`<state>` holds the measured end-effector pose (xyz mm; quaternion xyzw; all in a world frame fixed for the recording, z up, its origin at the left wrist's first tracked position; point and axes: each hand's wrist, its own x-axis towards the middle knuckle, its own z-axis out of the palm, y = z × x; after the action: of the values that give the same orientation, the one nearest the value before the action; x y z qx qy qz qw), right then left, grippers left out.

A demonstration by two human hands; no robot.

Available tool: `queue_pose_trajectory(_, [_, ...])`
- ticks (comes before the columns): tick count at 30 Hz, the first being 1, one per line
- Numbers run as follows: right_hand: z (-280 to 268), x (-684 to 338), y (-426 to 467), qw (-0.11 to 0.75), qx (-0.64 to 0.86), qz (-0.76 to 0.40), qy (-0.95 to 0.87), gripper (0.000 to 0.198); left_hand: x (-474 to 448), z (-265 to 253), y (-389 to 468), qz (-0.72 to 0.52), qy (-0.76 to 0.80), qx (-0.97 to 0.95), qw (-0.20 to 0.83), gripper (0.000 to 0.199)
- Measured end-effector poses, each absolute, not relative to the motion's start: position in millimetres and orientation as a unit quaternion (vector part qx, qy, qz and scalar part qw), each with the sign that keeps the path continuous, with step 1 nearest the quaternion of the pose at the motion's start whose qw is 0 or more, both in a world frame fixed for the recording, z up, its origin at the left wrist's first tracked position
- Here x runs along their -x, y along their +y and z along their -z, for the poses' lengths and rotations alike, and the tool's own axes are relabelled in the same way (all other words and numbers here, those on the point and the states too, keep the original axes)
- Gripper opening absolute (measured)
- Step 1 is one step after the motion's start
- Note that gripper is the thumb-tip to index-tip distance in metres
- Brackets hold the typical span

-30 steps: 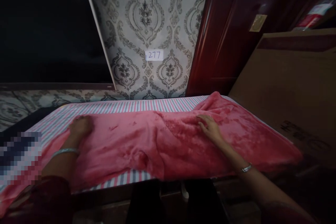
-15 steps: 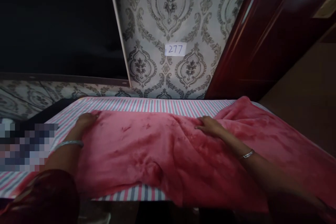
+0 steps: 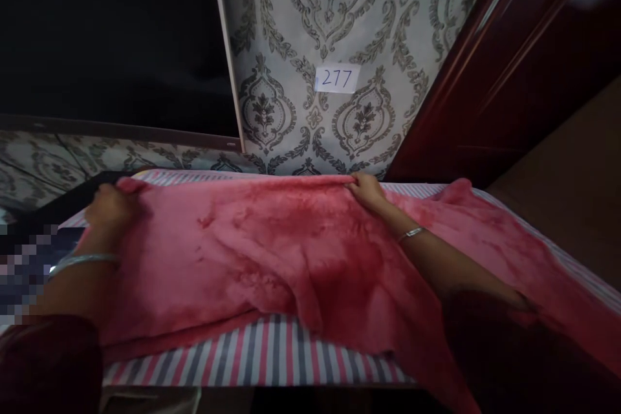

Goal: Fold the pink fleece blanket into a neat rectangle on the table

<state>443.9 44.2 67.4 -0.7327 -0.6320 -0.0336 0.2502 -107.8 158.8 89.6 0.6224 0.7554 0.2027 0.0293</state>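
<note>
A pink fleece blanket [image 3: 272, 246] lies spread across a table covered with a pink, grey and white striped cloth [image 3: 272, 352]. My left hand [image 3: 110, 204] grips the blanket's far left edge. My right hand [image 3: 366, 191] pinches the far edge near the middle, close to the wall. The edge between the two hands is pulled taut toward the wall. The blanket's right part trails rumpled over the table's right side. Each wrist wears a thin metal bangle.
A patterned grey wallpaper wall [image 3: 339, 26] stands just behind the table, with a small paper label reading 277 [image 3: 336, 78]. A dark window or screen [image 3: 111, 39] fills the upper left. Dark red wooden furniture [image 3: 524, 58] rises at the right.
Both hands have slid away from me with the blanket's edge, carrying it to the far side of the table by the wall. The view has moved closer and leftward.
</note>
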Motion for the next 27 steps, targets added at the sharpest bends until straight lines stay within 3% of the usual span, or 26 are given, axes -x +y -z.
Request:
queue_pose_trajectory(2, [-49.0, -442.7, 43.6, 0.248, 0.737, 0.017, -0.629, 0.024, 90.1, -84.5, 151.1, -0.161, 0.773, -0.613, 0.025, 0.072])
queue_pose_trajectory(5, [-25.4, -447.5, 12.8, 0.284, 0.701, 0.057, -0.652, 0.035, 67.2, -70.2, 131.1, -0.114, 0.702, -0.703, 0.000, 0.063])
queue_pose_trajectory(10, [-8.0, -452.0, -107.2, 0.337, 0.631, 0.109, -0.691, 0.035, 56.0, -29.4, 53.9, -0.104, 0.535, -0.839, 0.013, 0.052])
queue_pose_trajectory(14, [11.4, -452.7, -214.5, 0.318, 0.656, 0.105, -0.677, 0.037, 52.2, 3.6, -29.0, -0.165, 0.436, -0.884, 0.034, 0.050])
queue_pose_trajectory(18, [41.9, -471.2, -286.1, 0.278, 0.706, 0.094, -0.644, 0.055, 46.8, 21.6, -68.7, -0.185, 0.409, -0.893, 0.022, 0.056])
queue_pose_trajectory(27, [76.1, -501.5, -334.4, 0.232, 0.685, 0.067, -0.687, 0.078, 32.1, 11.5, -78.1, -0.158, 0.449, -0.879, 0.008, 0.045])
